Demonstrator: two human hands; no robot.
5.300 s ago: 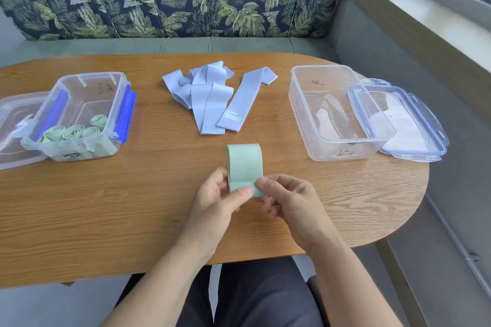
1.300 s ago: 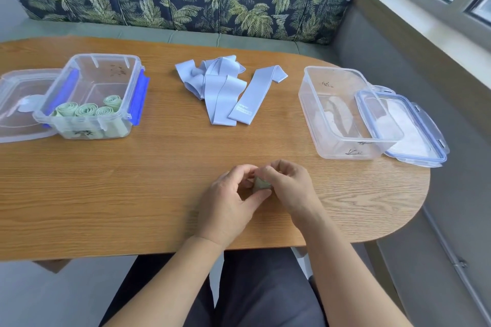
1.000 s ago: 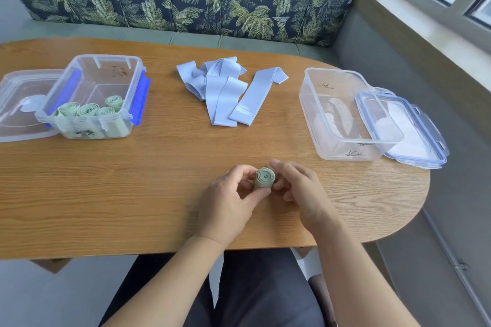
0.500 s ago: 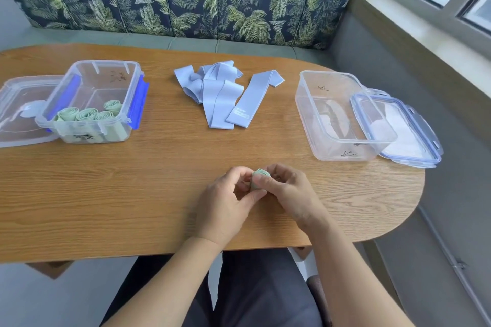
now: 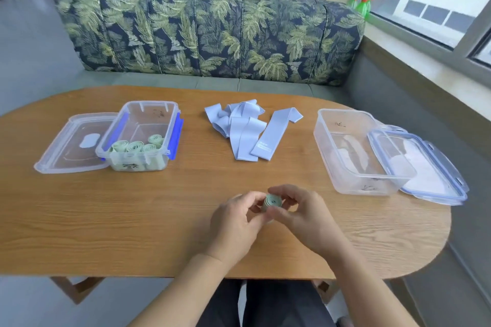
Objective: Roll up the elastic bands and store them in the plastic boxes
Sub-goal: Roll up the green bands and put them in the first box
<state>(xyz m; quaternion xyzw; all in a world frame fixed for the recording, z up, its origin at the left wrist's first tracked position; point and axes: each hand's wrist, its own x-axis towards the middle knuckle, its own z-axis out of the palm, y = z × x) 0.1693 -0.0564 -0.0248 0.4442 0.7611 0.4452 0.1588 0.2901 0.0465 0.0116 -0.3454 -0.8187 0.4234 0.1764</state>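
Step in hand: finishing the roll of a green band, just ahead of storing it. The green roll [image 5: 271, 200] is held just above the desk [image 5: 132, 220], near the middle of its near edge, spiral end facing up. Left hand [image 5: 236, 216] and right hand [image 5: 303, 212] both pinch it. The grip of each is clamped on the roll, thumbs toward the near side and fingers curled over the far side. The roll looks tight, and no loose tail shows.

The left box [image 5: 138, 166] sits toward the far left of the desk, open, with several green rolls [image 5: 132, 146] packed along its near wall. Its lid [image 5: 71, 146] lies flat, touching its left side. The pale blue bands [image 5: 244, 127] lie unrolled in a pile by the middle of the far edge. The right box [image 5: 342, 111] stands at the right end, open, no bands in it, with its own lid [image 5: 425, 167] leaning against its right side.

Next move, my guess: carry the roll to the left box with the other greens. That calls for steady pinch pressure so it does not spring open. Set it on end beside the rest, then start on a blue band.
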